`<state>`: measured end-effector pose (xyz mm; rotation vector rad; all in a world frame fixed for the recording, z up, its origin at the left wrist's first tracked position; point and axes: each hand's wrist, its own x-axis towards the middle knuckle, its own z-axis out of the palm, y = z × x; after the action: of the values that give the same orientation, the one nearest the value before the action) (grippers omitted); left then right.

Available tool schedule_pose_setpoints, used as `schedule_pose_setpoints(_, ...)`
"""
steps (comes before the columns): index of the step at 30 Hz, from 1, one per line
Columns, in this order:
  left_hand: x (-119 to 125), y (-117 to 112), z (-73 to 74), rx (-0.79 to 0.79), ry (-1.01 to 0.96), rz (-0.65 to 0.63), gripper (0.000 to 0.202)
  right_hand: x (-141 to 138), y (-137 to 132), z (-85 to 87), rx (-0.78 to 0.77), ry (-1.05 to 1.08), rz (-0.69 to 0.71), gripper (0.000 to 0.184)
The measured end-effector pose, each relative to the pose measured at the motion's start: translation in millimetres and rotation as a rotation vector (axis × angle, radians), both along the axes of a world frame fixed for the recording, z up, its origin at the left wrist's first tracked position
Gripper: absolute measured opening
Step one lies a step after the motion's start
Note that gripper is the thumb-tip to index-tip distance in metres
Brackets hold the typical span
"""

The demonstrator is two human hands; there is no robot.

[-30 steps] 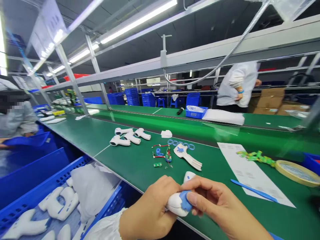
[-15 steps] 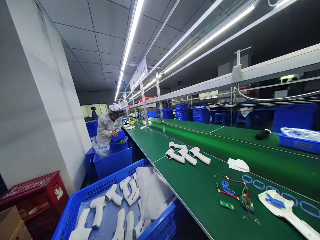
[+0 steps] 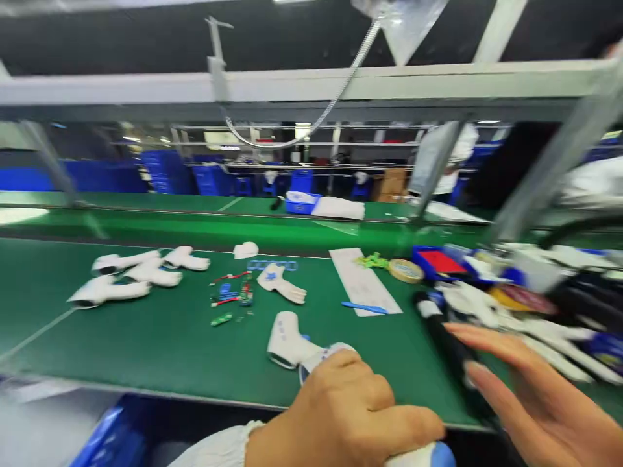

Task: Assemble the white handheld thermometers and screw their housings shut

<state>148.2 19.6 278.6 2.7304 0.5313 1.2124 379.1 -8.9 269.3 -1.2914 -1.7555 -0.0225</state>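
My left hand [image 3: 345,408] is closed around a white pistol-shaped handset [image 3: 418,457], like a forehead thermometer. Its blue-tipped end pokes out below my fingers. Just beyond it lies another white handset [image 3: 287,337] on the green bench, overlapping it in view. My right hand [image 3: 530,383] has thumb and fingers apart beside a black electric screwdriver [image 3: 445,344]; whether they touch is unclear through the blur. Several more white handsets [image 3: 153,271] rest at left. An opened shell half [image 3: 280,282] lies near a green circuit board [image 3: 222,319] and blue rings [image 3: 272,265].
On the green bench [image 3: 160,350] a white paper sheet [image 3: 363,279] carries a blue stick [image 3: 365,307]. A tape roll [image 3: 405,271] sits near a blue tray with red contents [image 3: 445,261]. White cables [image 3: 549,344] clutter the right. Metal posts [image 3: 540,149] rise behind.
The view has swung right, from the blue crate and a co-worker to the bench front. Both my hands have come into view, the left one holding a white handset.
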Motion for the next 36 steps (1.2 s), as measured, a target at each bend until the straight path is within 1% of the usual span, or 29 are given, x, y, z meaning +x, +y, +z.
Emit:
schedule_pose_setpoints(1,8.7,4.4,-1.7,0.027,0.037,-0.016,0.030,17.1,2.1,5.7,0.001,-0.101,-0.050,0.023)
schedule_pose_setpoints(2,17.3,9.0,-4.4,0.046,0.089,-0.023,0.029,35.5,5.5,7.6,-0.013,-0.214,-0.071,0.021)
schedule_pose_setpoints(4,33.5,19.0,-12.1,0.065,0.224,-0.008,0.026,71.2,12.9,2.4,-0.055,-0.458,-0.054,0.022)
schedule_pose_setpoints(5,40.6,24.2,-16.7,0.076,0.304,0.000,0.025,85.9,16.3,-2.9,-0.065,-0.589,-0.045,0.027)
schedule_pose_setpoints(7,52.7,33.7,-26.8,0.103,0.447,0.027,0.026,104.0,23.0,-14.0,-0.076,-0.855,-0.038,0.046)
schedule_pose_setpoints(9,61.8,40.6,-37.0,0.110,0.568,0.077,0.035,105.9,31.2,-21.4,-0.071,-1.069,-0.006,0.064)
schedule_pose_setpoints(10,65.2,42.6,-42.0,0.107,0.613,0.104,0.040,102.5,36.1,-23.0,-0.071,-1.139,0.035,0.067)
schedule_pose_setpoints(11,67.9,43.6,-46.9,0.105,0.647,0.128,0.044,97.7,41.5,-23.4,-0.070,-1.180,0.089,0.065)
schedule_pose_setpoints(12,69.8,43.8,-51.4,0.106,0.664,0.145,0.047,92.7,47.0,-23.1,-0.066,-1.202,0.148,0.059)
schedule_pose_setpoints(14,71.0,42.3,-58.7,0.108,0.651,0.169,0.051,85.6,56.6,-21.7,-0.048,-1.208,0.243,0.042)
schedule_pose_setpoints(15,70.4,41.1,-61.1,0.106,0.633,0.173,0.052,84.5,59.8,-21.4,-0.037,-1.194,0.272,0.038)
schedule_pose_setpoints(16,69.1,39.9,-62.6,0.102,0.615,0.168,0.052,84.9,61.5,-21.4,-0.027,-1.162,0.289,0.038)
schedule_pose_setpoints(18,65.8,38.0,-63.4,0.095,0.599,0.146,0.051,88.6,60.4,-21.4,-0.021,-1.023,0.290,0.046)
schedule_pose_setpoints(20,63.5,37.1,-63.1,0.093,0.591,0.123,0.049,91.9,55.3,-18.2,-0.009,-0.790,0.268,0.049)
schedule_pose_setpoints(21,63.2,37.0,-63.5,0.086,0.581,0.125,0.050,91.9,52.6,-14.2,0.007,-0.630,0.232,0.045)
schedule_pose_setpoints(22,63.7,37.0,-64.5,0.077,0.566,0.139,0.052,90.2,50.7,-8.3,0.032,-0.444,0.181,0.038)
schedule_pose_setpoints(23,64.6,36.8,-66.1,0.068,0.544,0.163,0.054,86.7,50.3,-0.6,0.092,-0.215,0.133,0.033)
schedule_pose_setpoints(24,65.9,36.5,-68.3,0.062,0.517,0.195,0.055,81.5,51.9,8.4,0.170,0.052,0.098,0.031)
schedule_pose_setpoints(25,67.1,35.9,-70.7,0.061,0.486,0.234,0.055,75.1,56.2,18.2,0.256,0.332,0.093,0.031)
schedule_pose_setpoints(26,68.1,35.3,-73.3,0.063,0.458,0.278,0.054,68.1,63.4,28.0,0.381,0.662,0.155,0.032)
schedule_pose_setpoints(27,68.5,34.8,-75.8,0.070,0.437,0.323,0.050,61.4,73.6,37.1,0.423,0.926,0.230,0.034)
schedule_pose_setpoints(28,68.5,34.6,-78.2,0.077,0.422,0.358,0.046,55.6,86.5,44.8,0.385,1.121,0.271,0.032)
schedule_pose_setpoints(29,67.9,34.9,-80.6,0.086,0.412,0.383,0.041,51.3,101.6,50.7,0.372,1.254,0.261,0.027)
schedule_pose_setpoints(30,67.0,35.8,-83.3,0.097,0.402,0.396,0.036,48.7,118.2,54.3,0.370,1.302,0.222,0.026)
schedule_pose_setpoints(32,65.2,38.7,-90.1,0.135,0.365,0.387,0.028,48.0,152.1,54.3,0.446,1.275,0.147,0.028)
schedule_pose_setpoints(34,64.6,42.0,-99.4,0.188,0.300,0.361,0.022,50.9,182.5,46.1,0.482,1.190,0.082,0.029)
schedule_pose_setpoints(36,65.3,44.3,-110.0,0.236,0.233,0.363,0.018,54.6,206.3,33.2,0.470,1.110,0.039,0.030)
